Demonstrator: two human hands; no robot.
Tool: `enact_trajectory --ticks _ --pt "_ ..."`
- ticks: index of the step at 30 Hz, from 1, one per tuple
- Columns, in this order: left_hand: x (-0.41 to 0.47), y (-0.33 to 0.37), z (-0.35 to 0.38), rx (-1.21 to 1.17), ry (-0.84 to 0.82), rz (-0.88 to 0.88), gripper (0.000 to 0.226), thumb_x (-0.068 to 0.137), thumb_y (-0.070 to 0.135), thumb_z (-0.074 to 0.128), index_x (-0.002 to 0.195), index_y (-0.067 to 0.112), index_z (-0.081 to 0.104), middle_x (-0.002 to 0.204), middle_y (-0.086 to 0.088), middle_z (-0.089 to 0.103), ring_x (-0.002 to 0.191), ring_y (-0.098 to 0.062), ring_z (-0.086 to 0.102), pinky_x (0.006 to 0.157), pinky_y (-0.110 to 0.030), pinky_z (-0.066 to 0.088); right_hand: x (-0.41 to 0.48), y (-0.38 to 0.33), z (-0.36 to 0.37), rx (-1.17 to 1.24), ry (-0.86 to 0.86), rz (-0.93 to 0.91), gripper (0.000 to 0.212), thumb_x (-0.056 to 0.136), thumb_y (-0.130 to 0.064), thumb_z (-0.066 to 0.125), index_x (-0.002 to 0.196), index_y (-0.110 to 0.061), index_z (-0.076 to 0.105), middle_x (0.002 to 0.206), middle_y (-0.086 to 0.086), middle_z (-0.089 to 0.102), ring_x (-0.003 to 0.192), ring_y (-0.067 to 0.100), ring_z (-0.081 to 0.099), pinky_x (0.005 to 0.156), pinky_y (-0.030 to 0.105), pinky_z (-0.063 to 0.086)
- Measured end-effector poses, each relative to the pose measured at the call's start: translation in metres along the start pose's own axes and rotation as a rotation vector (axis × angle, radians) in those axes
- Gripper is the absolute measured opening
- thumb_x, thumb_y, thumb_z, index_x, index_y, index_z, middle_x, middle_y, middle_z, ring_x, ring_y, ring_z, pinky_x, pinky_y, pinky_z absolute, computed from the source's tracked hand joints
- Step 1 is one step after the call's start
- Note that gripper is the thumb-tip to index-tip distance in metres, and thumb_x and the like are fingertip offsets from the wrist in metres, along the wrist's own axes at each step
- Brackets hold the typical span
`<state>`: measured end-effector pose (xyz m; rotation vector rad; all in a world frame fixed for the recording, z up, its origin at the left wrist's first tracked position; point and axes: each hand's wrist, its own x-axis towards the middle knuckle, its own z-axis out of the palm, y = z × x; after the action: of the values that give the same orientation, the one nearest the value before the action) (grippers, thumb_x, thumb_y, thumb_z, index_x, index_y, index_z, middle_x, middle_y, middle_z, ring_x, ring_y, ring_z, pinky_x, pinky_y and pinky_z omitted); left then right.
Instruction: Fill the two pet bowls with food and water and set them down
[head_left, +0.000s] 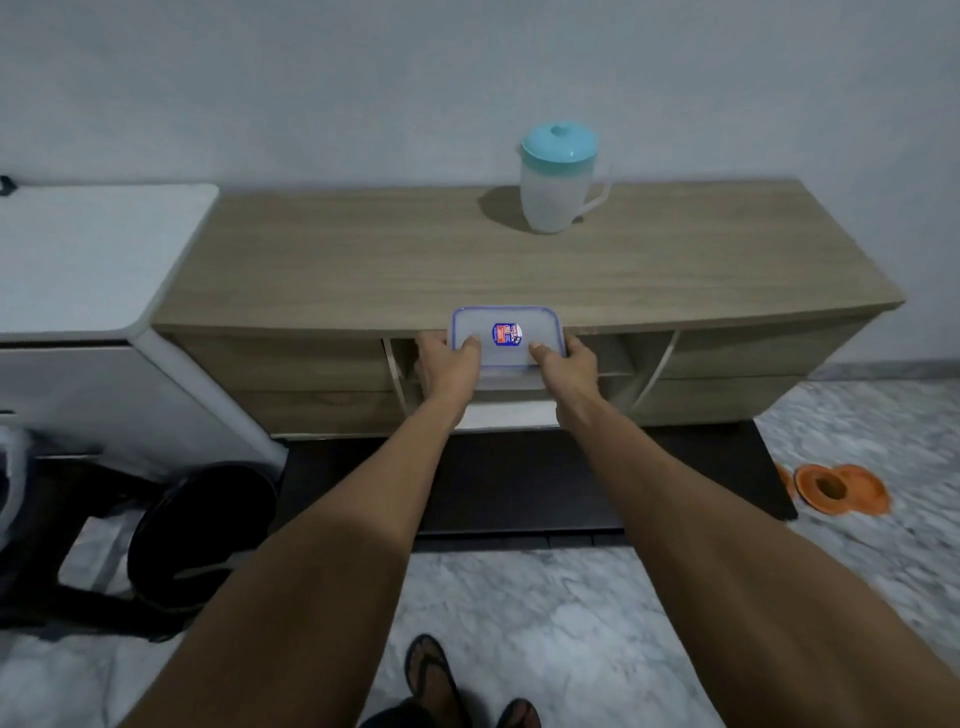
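at the front edge of the wooden bench (363, 260), the left hand (448, 364) grips the left end of a clear plastic container (506, 332), thumb curled over the lid and fingers hidden beneath. the container is rectangular, with a blue-rimmed lid and a small red and blue label in the middle. its walls are cloudy, so i cannot tell what is inside or how full it is. it sits half over the bench's edge, in front of the open shelves below; whether it rests on the top or is carried clear of it is not plain. the right hand (563, 364) grips the right end in the same way, thumb on the lid.

further back on the bench, well apart from the container, stands a translucent jug (558, 179) with a teal lid, upright, handle to the right. down on the marble floor (519, 597) at far right lie the orange pet bowls (836, 488), overlapping one another, with no food or water visible in them.

this looks like the early step of fetching the food. next, i judge, the lid must come off, which calls for setting the container down flat and freeing one hand, and the bowls must be brought within reach.
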<state>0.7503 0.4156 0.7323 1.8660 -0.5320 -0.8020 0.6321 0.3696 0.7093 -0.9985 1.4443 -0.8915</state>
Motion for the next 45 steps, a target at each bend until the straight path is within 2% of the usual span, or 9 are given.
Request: enact_trajectory --ticks 4,10,20,23,26,31,34,42,45 --pt "-0.002 -0.052 0.003 -0.036 -0.003 -0.064 0.029 0.089 0.020 0.064 0.108 0.018 0.043 0.108 -0.004 0.058 0.092 -0.016 0.061 0.064 -0.022 0.048 0.002 0.047 0.002 -0.012 -0.008 0.057 0.042 0.087 -0.022 0.069 0.126 -0.012 0.060 0.113 0.009 0.069 0.103 0.026 0.066 0.095 0.046 0.055" --pt "0.034 -0.129 0.006 -0.070 0.030 -0.076 0.028 0.090 0.015 0.064 0.114 0.017 0.050 0.104 0.000 0.058 0.084 -0.009 0.061 0.056 -0.015 0.043 0.039 0.122 0.037 -0.028 -0.060 0.073 0.040 0.089 -0.020 0.068 0.127 -0.012 0.059 0.114 0.010 0.068 0.104 0.024 0.065 0.093 0.039 0.055" --pt "0.157 -0.195 0.030 -0.119 -0.032 0.078 0.032 0.087 0.005 0.063 0.117 0.013 0.058 0.110 -0.003 0.063 0.102 -0.021 0.063 0.079 -0.030 0.055 0.138 0.177 0.115 -0.035 -0.026 -0.089 0.038 0.087 -0.022 0.071 0.120 -0.005 0.063 0.111 0.011 0.070 0.098 0.023 0.065 0.094 0.035 0.052" --pt "0.183 -0.199 0.040 -0.093 -0.035 0.117 0.045 0.087 0.004 0.064 0.130 0.008 0.052 0.118 -0.006 0.060 0.114 -0.025 0.060 0.085 -0.028 0.051 0.163 0.179 0.131 -0.048 -0.003 -0.112 0.056 0.088 -0.026 0.070 0.135 -0.001 0.051 0.131 0.014 0.060 0.118 0.028 0.057 0.105 0.035 0.045" --pt "0.197 -0.196 0.046 -0.053 -0.020 0.123 0.069 0.090 0.008 0.062 0.150 0.006 0.030 0.141 -0.011 0.048 0.132 -0.026 0.047 0.104 -0.030 0.041 0.183 0.174 0.139 -0.088 0.004 -0.115 0.044 0.090 -0.017 0.066 0.130 -0.001 0.056 0.127 0.016 0.062 0.110 0.027 0.059 0.089 0.023 0.043" --pt "0.219 -0.194 0.054 0.060 0.052 0.148 0.030 0.091 0.014 0.060 0.118 0.003 0.052 0.101 -0.006 0.052 0.097 -0.021 0.055 0.072 -0.027 0.039 0.208 0.169 0.156 -0.036 0.004 -0.182 0.041 0.092 -0.017 0.066 0.131 -0.008 0.059 0.131 0.012 0.062 0.124 0.026 0.055 0.095 0.018 0.036" --pt "0.228 -0.192 0.056 0.096 0.078 0.147 0.026 0.089 0.011 0.059 0.111 -0.001 0.055 0.094 -0.008 0.051 0.086 -0.020 0.050 0.070 -0.029 0.037 0.219 0.165 0.164 -0.121 -0.001 -0.240 0.042 0.093 -0.024 0.066 0.130 -0.006 0.059 0.131 0.013 0.063 0.124 0.026 0.056 0.095 0.019 0.038" --pt "0.231 -0.185 0.056 0.108 0.051 0.078 0.032 0.086 0.010 0.059 0.116 -0.003 0.061 0.101 -0.011 0.062 0.099 -0.028 0.060 0.077 -0.026 0.041 0.227 0.161 0.166 -0.395 0.007 -0.248 0.046 0.098 -0.041 0.054 0.129 -0.007 0.058 0.128 0.016 0.062 0.121 0.031 0.057 0.090 0.025 0.040" --pt "0.215 -0.173 0.051 0.101 0.033 0.065 0.034 0.092 0.015 0.059 0.122 -0.001 0.054 0.109 -0.012 0.059 0.112 -0.031 0.058 0.081 -0.024 0.039 0.212 0.155 0.155 -0.207 -0.032 -0.143 0.052 0.097 -0.033 0.058 0.142 -0.010 0.047 0.142 0.011 0.053 0.133 0.028 0.048 0.101 0.023 0.035"
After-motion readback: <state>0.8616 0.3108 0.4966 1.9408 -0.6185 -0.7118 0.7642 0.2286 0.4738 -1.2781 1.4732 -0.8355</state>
